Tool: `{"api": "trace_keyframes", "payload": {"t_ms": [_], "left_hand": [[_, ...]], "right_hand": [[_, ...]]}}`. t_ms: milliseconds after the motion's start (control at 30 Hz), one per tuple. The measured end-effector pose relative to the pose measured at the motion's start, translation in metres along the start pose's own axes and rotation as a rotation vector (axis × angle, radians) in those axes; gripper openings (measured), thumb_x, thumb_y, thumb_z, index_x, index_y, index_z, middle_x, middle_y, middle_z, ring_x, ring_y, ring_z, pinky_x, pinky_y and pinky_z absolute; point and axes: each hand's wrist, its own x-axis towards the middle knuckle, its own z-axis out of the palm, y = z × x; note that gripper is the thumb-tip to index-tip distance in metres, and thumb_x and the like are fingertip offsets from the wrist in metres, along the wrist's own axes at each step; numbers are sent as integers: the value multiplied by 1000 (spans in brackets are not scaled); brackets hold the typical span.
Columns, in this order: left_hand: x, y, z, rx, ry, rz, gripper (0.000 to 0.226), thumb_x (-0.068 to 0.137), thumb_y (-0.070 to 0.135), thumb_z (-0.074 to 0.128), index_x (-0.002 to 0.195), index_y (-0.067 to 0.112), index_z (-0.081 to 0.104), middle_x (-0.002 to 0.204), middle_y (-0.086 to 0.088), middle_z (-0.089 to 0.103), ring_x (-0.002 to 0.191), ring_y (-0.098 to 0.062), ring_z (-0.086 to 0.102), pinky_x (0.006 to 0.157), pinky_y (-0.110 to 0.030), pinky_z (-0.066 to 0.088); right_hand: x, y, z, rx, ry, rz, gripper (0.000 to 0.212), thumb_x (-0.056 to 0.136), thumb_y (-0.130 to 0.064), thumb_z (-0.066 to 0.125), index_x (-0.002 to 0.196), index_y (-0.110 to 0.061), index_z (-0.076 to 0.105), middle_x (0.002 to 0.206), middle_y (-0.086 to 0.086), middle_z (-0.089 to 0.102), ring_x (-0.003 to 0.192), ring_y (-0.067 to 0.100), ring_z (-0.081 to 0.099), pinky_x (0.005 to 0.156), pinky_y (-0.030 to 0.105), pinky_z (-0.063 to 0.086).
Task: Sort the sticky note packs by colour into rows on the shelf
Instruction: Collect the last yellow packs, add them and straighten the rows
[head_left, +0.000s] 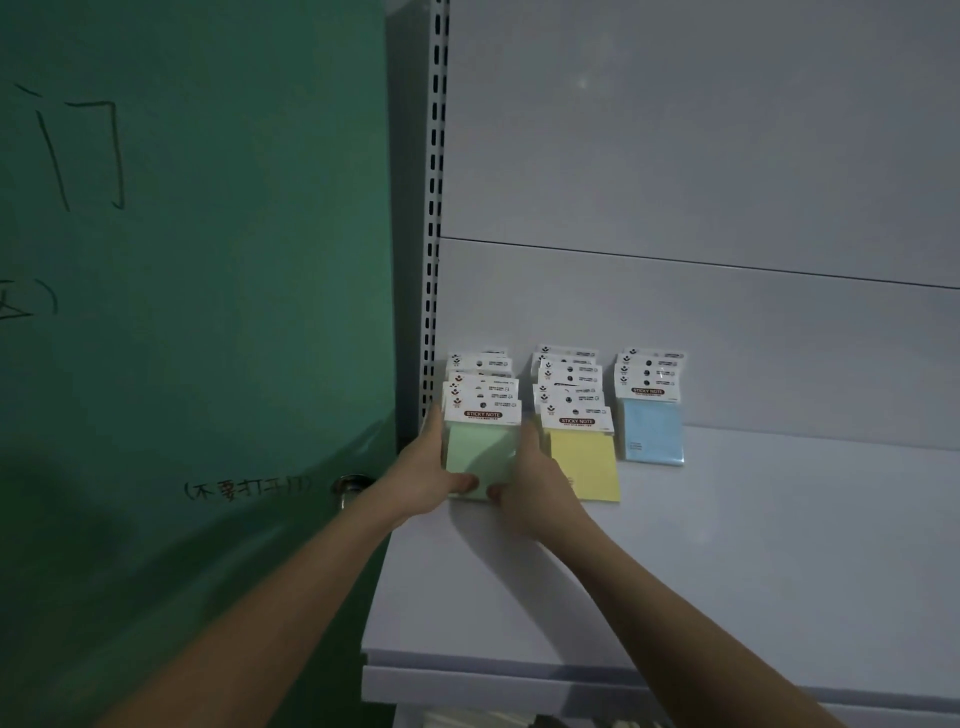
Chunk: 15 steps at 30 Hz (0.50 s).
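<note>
Both hands, left hand (423, 475) and right hand (524, 480), have fingers clenched on the front green pack (480, 457), leftmost on the shelf (727, 545). The yellow row (579, 431) sits just beside it; a careless nudge could topple either overlapping row.

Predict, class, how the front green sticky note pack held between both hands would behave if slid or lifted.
The green pack is flat and square, so it probably slides rather than rolls. Its glossy wrapper may be slippery. The left hand and right hand grip its sides; it looks small and likely light.
</note>
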Motion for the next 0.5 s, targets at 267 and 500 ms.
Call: {"api": "trace_keyframes", "payload": {"t_ms": [267,500], "left_hand": [[32,-5,18,-10,198,-34,70,85,-4,57,142,25,26,127,0,55,111,-16,54,88,-26,45],[55,-7,25,-237,337,-52,72,78,-9,54,135,31,35,124,2,60,110,-16,58,89,-34,55]], "right_hand": [[35,-1,21,138,74,28,47,86,1,49,130,-2,31,121,16,58,108,29,58,79,31,44],[58,-1,31,182,220,-56,30,102,-6,34,124,-24,41,100,-17,55,89,-6,60,59,1,43]]}}
